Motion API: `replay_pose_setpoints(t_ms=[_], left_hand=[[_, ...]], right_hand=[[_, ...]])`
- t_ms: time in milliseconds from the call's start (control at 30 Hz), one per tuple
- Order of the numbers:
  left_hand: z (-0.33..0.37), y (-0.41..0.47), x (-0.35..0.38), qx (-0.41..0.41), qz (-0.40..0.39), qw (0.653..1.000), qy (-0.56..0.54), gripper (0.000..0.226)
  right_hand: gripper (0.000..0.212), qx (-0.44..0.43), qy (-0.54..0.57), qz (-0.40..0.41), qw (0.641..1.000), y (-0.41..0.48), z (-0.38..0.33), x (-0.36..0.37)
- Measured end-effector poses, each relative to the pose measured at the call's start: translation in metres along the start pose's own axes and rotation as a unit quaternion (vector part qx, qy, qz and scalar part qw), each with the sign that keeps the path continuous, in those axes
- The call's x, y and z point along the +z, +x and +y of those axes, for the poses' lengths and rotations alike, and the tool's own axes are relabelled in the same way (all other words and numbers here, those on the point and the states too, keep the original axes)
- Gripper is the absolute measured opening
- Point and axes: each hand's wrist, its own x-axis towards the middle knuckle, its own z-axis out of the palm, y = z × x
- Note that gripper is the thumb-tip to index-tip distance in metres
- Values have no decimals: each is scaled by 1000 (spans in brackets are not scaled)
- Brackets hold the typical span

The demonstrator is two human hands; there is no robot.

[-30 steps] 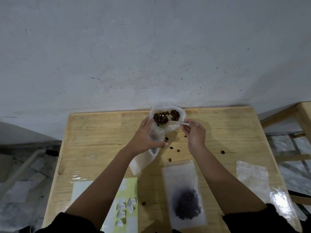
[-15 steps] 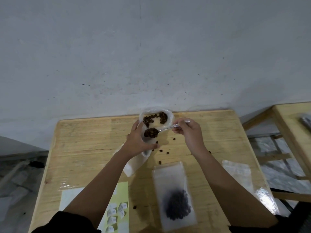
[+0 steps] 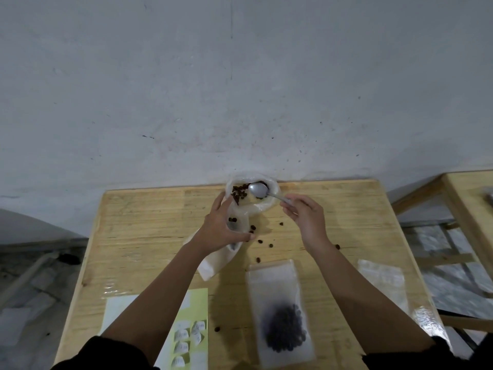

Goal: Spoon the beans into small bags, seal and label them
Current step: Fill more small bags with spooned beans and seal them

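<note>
Half a second ago the spoon [image 3: 258, 190] sat heaped with beans at the mouth of the small bag [image 3: 213, 265]. Now we see its bowl bare and back over the supply bag [image 3: 262, 206], and a few beans show through the small bag's upper part. Our right hand [image 3: 306, 220] pinches the spoon's handle just right of the supply bag. Our left hand [image 3: 221, 231] has its fingers and thumb curled round the top of the small bag, just nearer us than the supply bag and touching its left side.

We work at a pale wooden table [image 3: 149, 222] set against a grey, speckled wall [image 3: 240, 89]. The supply bag stands at the table's far edge by that wall. A second table [image 3: 466, 204] stands well to the right of it.

The supply bag is open, with brown beans [image 3: 238, 192] piled on its left side. Loose beans [image 3: 260, 241] lie scattered on the wood just nearer us. Further toward us a filled bag [image 3: 269, 284] lies flat, with dark beans gathered in its near end. Nearer us and right of the supply bag lie empty bags [image 3: 381, 284]. Nearer us and to the left lies a yellow-green label sheet [image 3: 197, 303] bearing small white labels [image 3: 184, 340].
</note>
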Motion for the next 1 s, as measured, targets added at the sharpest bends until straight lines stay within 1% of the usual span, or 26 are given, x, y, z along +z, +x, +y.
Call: replay_pose_setpoints(t_ms=[133,233,333,400,500,567,600,667,733,767,800,867,1000], left_hand=[[0,-3,-4,14,16,1000,2,117],[-3,-7,-6,15,30,999,-16,115],[-7,-12,-9,22,49,998,-12,107],[-7,-15,-11,35,67,997,-10,103],[-5,-20,-14,42,84,996,-11,97],[-2,-22,-17,42,82,996,-12,95],[1,-23,-19,45,80,996,-8,95],[7,-25,-23,55,77,995,6,97],[12,-27,-26,73,83,994,9,97],[14,-30,-27,83,86,993,5,96],[17,-32,-29,96,88,991,1,94],[21,-37,-33,122,94,988,-7,90],[26,-41,-41,126,92,988,-18,94]], right_hand=[[15,69,-49,-43,995,-3,20,11],[18,77,-139,-54,986,-3,29,13],[18,33,-257,-58,964,-2,29,10],[23,3,-318,-50,947,-4,25,6],[24,-79,-361,2,929,-13,17,3],[20,-156,-355,14,922,-23,6,9],[17,-183,-343,-7,921,-29,-1,14],[15,-192,-347,-100,912,-42,-15,30],[17,-174,-407,-201,874,-55,-26,46],[18,-164,-434,-233,855,-60,-29,53],[19,-152,-453,-251,842,-64,-32,58],[20,-134,-472,-265,830,-72,-38,66],[19,-133,-489,-251,825,-80,-42,72]])
